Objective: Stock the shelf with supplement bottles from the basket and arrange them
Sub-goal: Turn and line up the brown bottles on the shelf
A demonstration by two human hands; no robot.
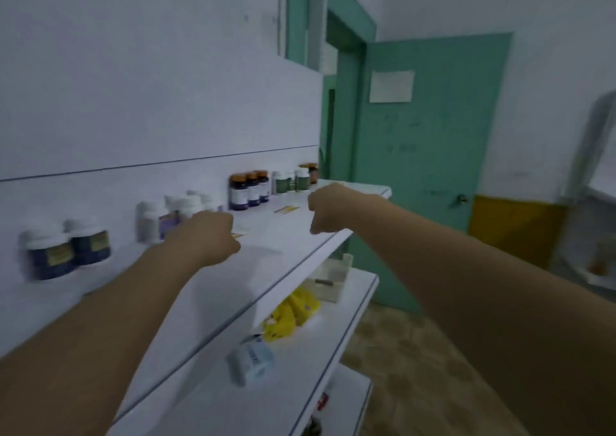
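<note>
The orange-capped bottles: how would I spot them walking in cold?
Find the green door, then the top white shelf left of it. Against its back wall stand three dark bottles with orange caps. The green-labelled bottles on their right and pale bottles on their left have white caps.

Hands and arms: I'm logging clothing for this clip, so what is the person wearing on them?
The left hand and right hand are bare: no gloves, and no ring, watch or bracelet shows. The left forearm and right forearm are uncovered as far as the frame's edge, so no sleeve is in view. The picture is blurred, so a thin band could go unseen.
</note>
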